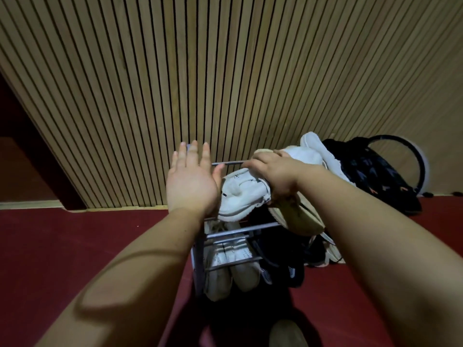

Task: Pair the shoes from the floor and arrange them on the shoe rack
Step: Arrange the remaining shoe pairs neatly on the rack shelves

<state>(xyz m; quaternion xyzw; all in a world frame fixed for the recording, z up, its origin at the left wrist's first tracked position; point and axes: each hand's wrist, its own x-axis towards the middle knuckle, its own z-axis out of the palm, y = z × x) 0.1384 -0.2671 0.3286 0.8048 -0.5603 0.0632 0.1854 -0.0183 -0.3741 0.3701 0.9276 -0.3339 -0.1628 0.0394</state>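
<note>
1. A white sneaker (238, 194) is at the top of the shoe rack (240, 231), gripped by the right hand (273, 176).
2. The left hand (191, 181) is spread flat just beside it, holding nothing.
3. White shoes (233, 261) lie on a lower tier.

We see the wall (200, 71) as ribbed wood slats with a matt grain, and the floor (75, 236) as a smooth, matt dark-red surface. The shoe rack (240, 230) looks like smooth metal tubing with a faint sheen. The white shoe (240, 194) seems to be soft, matt cloth, and the bag (370, 171) dark cloth.
</note>
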